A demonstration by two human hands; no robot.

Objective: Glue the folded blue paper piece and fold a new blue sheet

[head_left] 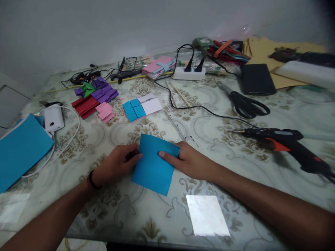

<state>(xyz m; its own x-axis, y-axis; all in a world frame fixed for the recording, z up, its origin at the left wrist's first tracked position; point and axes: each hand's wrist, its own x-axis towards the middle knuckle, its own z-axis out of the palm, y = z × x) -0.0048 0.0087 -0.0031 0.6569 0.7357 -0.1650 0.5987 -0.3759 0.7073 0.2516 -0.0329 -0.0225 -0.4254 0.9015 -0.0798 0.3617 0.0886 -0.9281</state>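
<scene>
A blue sheet of paper (154,167) is held up over the table, slightly curved and tilted. My left hand (123,158) pinches its left edge between thumb and fingers. On the other side my right hand (183,157) grips it, thumb across the front and fingers hidden behind. A white square of paper (208,214) lies near the table's front edge, below my right forearm. Beyond the held sheet rest a folded blue and white paper piece (142,107) and a clear ruler (180,129).
Folded red paper (85,106), purple paper (104,92) and pink paper (104,112) lie at the back left. Blue sheets (23,150) are at far left beside a white power bank (53,118). Scissors (246,103) and a glue gun (282,139) lie right; a cord runs from the power strip (190,73).
</scene>
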